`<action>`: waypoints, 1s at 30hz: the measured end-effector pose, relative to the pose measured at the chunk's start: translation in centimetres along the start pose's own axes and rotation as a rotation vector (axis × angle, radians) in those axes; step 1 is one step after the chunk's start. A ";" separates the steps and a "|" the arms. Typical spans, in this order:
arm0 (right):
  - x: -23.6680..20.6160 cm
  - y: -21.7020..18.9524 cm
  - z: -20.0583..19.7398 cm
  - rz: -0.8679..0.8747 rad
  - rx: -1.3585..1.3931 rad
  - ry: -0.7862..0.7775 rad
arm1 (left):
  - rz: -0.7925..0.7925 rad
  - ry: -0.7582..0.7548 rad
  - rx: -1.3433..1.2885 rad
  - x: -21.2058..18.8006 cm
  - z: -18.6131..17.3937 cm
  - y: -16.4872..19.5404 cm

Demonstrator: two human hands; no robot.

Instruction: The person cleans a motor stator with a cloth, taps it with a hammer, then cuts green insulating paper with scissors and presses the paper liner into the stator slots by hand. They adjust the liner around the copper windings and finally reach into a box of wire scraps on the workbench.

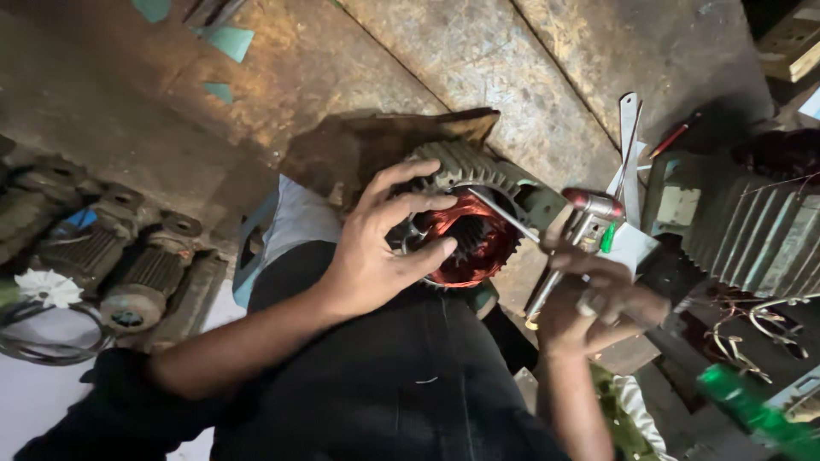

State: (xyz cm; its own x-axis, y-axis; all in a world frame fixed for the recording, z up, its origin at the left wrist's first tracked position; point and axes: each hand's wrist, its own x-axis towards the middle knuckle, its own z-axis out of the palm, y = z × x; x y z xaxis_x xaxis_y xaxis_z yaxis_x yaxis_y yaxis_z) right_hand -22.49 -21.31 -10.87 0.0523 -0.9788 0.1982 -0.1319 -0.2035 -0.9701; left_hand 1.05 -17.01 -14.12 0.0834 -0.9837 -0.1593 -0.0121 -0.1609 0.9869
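Copper windings (465, 230) glow orange-red inside the round motor stator (478, 183) that we see resting against the person's dark-trousered lap (401, 376), near the middle of the view. Its ribbed grey housing curves over the top of the coil. We find the left hand (376, 248) laid across the open face of the stator, fingers (410, 205) spread and lightly curled, the tips touching the rim and the copper wire. A thin white strip (504, 213) runs slantwise across the opening, from the upper rim toward the right.

On the right, we see the right hand (589, 303) closed around the metal shaft of a small hammer (589, 205), whose rounded head sits just beside the stator's right edge. The grip is firm, fingers wrapped round the handle.

Beyond that hand stands a larger grey finned motor (752, 230), with loose wire ends (743, 329) trailing below it. At far left, two smaller motors (128, 265) lie side by side on the floor, with a white plastic fan (47, 288) and a coil of dark cable (51, 341) just beside them. Rough, stained concrete floor (512, 60) fills the top of the view, with a few teal paper scraps (226, 38) on it.
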 end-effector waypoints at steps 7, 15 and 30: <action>6.1 -7.2 4.5 -0.127 -0.488 -0.748 | 0.024 -0.003 0.079 -0.9 0.1 0.1; 1.6 -10.2 8.7 -0.552 -0.822 -0.927 | 0.137 0.018 0.019 -2.5 -0.1 -0.8; -1.7 -10.4 8.2 -0.546 -0.868 -0.851 | 0.167 0.053 0.094 -3.0 0.7 -1.6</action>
State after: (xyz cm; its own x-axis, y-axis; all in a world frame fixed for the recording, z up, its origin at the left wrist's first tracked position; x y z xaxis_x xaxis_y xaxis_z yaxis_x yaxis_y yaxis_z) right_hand -13.14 -17.30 -2.25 0.8560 -0.5116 0.0739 -0.4635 -0.8230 -0.3284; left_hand 0.15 -13.88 -15.22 0.1246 -0.9922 0.0106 -0.1231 -0.0048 0.9924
